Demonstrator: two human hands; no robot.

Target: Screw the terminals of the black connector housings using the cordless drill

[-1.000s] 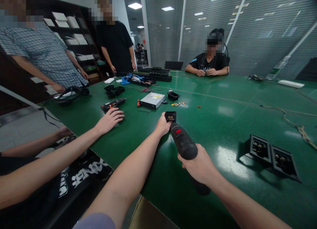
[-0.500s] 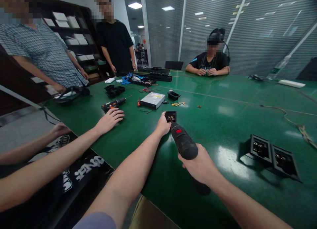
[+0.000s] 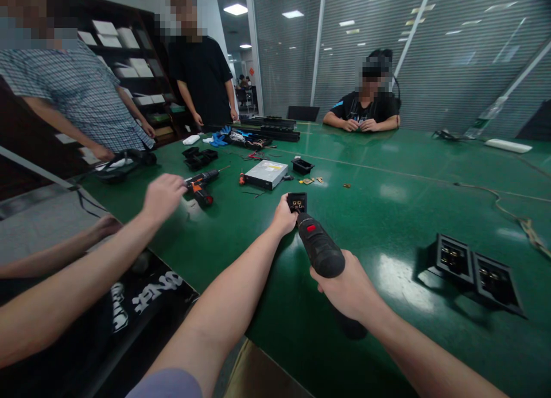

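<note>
i have my left hand (image 3: 284, 217) closed on the box (image 3: 298, 200), right hand (image 3: 349, 284) wrapped round the drill (image 3: 322, 246), apparently mid-drilling, needing steady alignment next.

Near the frame's centre, the left hand (image 3: 284, 217) grips a small black box (image 3: 298, 201); the right hand (image 3: 346, 280) points a black power drill (image 3: 321, 246) at it. Left of centre, a co-worker's hand (image 3: 164, 197) is beside an orange-and-black drill (image 3: 200, 191).
</note>
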